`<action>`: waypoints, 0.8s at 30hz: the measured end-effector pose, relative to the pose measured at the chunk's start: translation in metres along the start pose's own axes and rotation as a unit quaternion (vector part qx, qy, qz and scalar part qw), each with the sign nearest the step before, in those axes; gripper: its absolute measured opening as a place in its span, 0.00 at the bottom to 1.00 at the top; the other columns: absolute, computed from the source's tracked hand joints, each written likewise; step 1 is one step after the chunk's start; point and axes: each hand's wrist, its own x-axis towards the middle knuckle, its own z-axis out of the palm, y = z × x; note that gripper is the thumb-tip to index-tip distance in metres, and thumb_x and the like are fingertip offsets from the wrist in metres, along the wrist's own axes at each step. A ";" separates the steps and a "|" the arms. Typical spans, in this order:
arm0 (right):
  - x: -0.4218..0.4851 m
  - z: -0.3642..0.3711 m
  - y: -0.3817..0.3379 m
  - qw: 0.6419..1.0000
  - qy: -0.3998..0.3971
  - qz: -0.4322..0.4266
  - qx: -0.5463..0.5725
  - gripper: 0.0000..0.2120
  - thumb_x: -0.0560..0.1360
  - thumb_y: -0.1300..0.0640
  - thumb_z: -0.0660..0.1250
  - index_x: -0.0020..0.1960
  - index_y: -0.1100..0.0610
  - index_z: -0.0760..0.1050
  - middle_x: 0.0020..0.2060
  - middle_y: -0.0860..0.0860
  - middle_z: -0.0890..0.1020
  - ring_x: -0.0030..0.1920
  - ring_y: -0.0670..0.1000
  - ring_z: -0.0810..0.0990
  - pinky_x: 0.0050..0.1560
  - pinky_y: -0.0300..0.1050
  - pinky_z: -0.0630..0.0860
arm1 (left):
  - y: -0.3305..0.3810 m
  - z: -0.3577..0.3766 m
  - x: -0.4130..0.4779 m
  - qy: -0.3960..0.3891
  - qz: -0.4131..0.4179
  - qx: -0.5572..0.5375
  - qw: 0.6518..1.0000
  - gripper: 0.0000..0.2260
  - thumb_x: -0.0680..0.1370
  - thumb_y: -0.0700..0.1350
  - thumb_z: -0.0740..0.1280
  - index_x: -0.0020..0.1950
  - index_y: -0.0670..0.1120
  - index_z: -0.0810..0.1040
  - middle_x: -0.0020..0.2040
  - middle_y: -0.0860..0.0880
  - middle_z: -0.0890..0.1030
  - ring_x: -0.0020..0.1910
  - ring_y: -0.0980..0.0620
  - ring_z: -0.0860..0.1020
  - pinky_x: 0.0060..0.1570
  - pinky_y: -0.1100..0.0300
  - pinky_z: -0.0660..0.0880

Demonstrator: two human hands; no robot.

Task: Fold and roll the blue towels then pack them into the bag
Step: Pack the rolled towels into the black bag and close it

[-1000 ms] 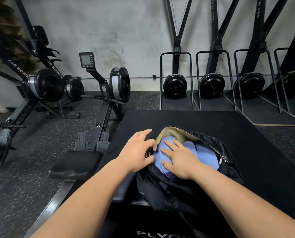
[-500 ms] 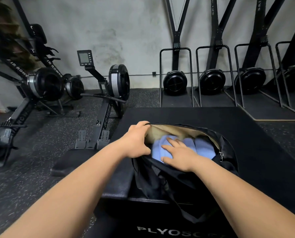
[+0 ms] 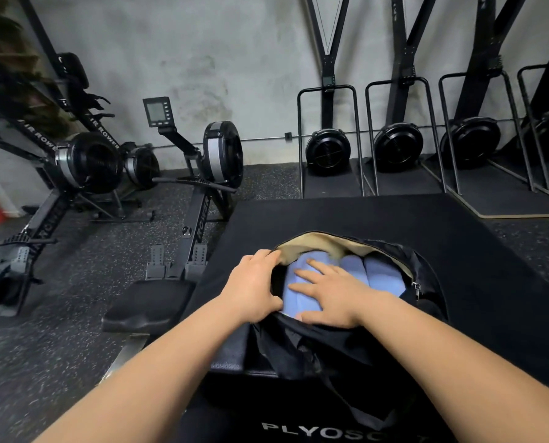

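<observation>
A black bag (image 3: 337, 346) with a tan lining lies open on a black plyo box (image 3: 458, 251). Three rolled blue towels (image 3: 381, 276) sit side by side inside it. My left hand (image 3: 254, 286) grips the bag's left rim, fingers curled over the edge of the opening. My right hand (image 3: 330, 295) lies flat with straight fingers on the leftmost towel, pressing it down. The lower ends of the towels are hidden by my hand and the bag's near flap.
Rowing machines (image 3: 209, 174) stand on the speckled floor to the left, one seat (image 3: 148, 305) close to the box's left side. Ski trainers with black flywheels (image 3: 397, 145) line the wall behind. The box top spreads wide to the right of the bag.
The bag's opening has been pulled wider, showing more tan lining and all three towels. My left hand went from resting near the towel to gripping the rim. My right hand stays on the towel.
</observation>
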 end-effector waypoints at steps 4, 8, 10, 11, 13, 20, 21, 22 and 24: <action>0.008 -0.008 0.003 0.999 -0.017 0.001 -0.036 0.36 0.79 0.27 0.54 0.84 0.38 0.53 0.85 0.45 0.50 0.84 0.55 0.42 0.81 0.63 0.49 | -0.005 -0.023 0.003 -0.058 -0.010 -0.092 0.994 0.46 0.69 0.45 0.74 0.85 0.49 0.58 0.78 0.53 0.64 0.76 0.46 0.63 0.70 0.59 0.65; 0.015 -0.017 -0.010 0.994 -0.053 -0.005 -0.093 0.31 0.81 0.36 0.57 0.81 0.31 0.51 0.85 0.46 0.49 0.84 0.59 0.43 0.79 0.68 0.49 | -0.012 -0.039 0.005 -0.081 -0.002 -0.091 0.992 0.50 0.63 0.52 0.68 0.85 0.49 0.58 0.80 0.54 0.61 0.77 0.47 0.63 0.76 0.52 0.64; 0.012 -0.006 -0.016 0.994 -0.050 0.001 -0.100 0.29 0.82 0.42 0.57 0.81 0.30 0.52 0.85 0.47 0.47 0.83 0.61 0.39 0.79 0.70 0.47 | -0.010 -0.039 0.006 -0.075 0.000 -0.099 0.992 0.50 0.62 0.52 0.68 0.85 0.49 0.58 0.80 0.55 0.61 0.76 0.47 0.63 0.75 0.54 0.63; 0.011 0.000 -0.018 0.994 -0.046 0.001 -0.104 0.29 0.83 0.45 0.57 0.81 0.30 0.52 0.85 0.47 0.46 0.83 0.61 0.38 0.79 0.70 0.45 | -0.009 -0.038 0.007 -0.069 0.000 -0.106 0.992 0.50 0.62 0.52 0.68 0.85 0.49 0.58 0.80 0.55 0.61 0.76 0.48 0.63 0.74 0.57 0.63; 0.010 0.006 -0.019 0.993 -0.043 0.002 -0.106 0.30 0.83 0.46 0.58 0.81 0.31 0.53 0.85 0.47 0.46 0.83 0.60 0.38 0.79 0.70 0.43 | -0.004 -0.036 0.007 -0.052 0.001 -0.125 0.991 0.49 0.63 0.51 0.68 0.85 0.50 0.59 0.79 0.56 0.62 0.75 0.49 0.63 0.70 0.60 0.62; 0.032 -0.039 0.000 0.990 0.071 0.036 0.113 0.31 0.78 0.28 0.48 0.77 0.35 0.68 0.80 0.45 0.66 0.80 0.54 0.60 0.78 0.62 0.58 | -0.012 -0.037 0.018 -0.051 0.024 -0.103 0.993 0.40 0.65 0.53 0.67 0.80 0.57 0.70 0.80 0.52 0.60 0.77 0.44 0.60 0.75 0.56 0.59; 0.037 -0.043 0.003 0.987 0.101 0.053 0.112 0.28 0.80 0.32 0.50 0.75 0.38 0.71 0.76 0.47 0.71 0.76 0.54 0.66 0.75 0.60 0.64 | -0.008 -0.038 0.023 -0.062 0.035 -0.093 0.993 0.39 0.66 0.52 0.66 0.79 0.59 0.71 0.82 0.52 0.59 0.78 0.44 0.59 0.76 0.54 0.57; 0.044 -0.044 0.006 0.987 0.111 0.068 0.098 0.24 0.81 0.37 0.53 0.73 0.40 0.73 0.72 0.48 0.75 0.73 0.55 0.70 0.70 0.58 0.69 | -0.005 -0.039 0.031 -0.070 0.048 -0.081 0.993 0.37 0.67 0.51 0.65 0.79 0.59 0.71 0.83 0.52 0.59 0.79 0.44 0.59 0.77 0.53 0.56; 0.054 -0.043 0.003 0.992 0.078 0.083 0.060 0.21 0.82 0.41 0.58 0.73 0.43 0.73 0.70 0.52 0.75 0.70 0.58 0.71 0.67 0.58 0.72 | 0.003 -0.039 0.048 -0.075 0.076 -0.060 0.993 0.37 0.70 0.45 0.65 0.81 0.56 0.69 0.83 0.50 0.61 0.79 0.42 0.61 0.78 0.54 0.55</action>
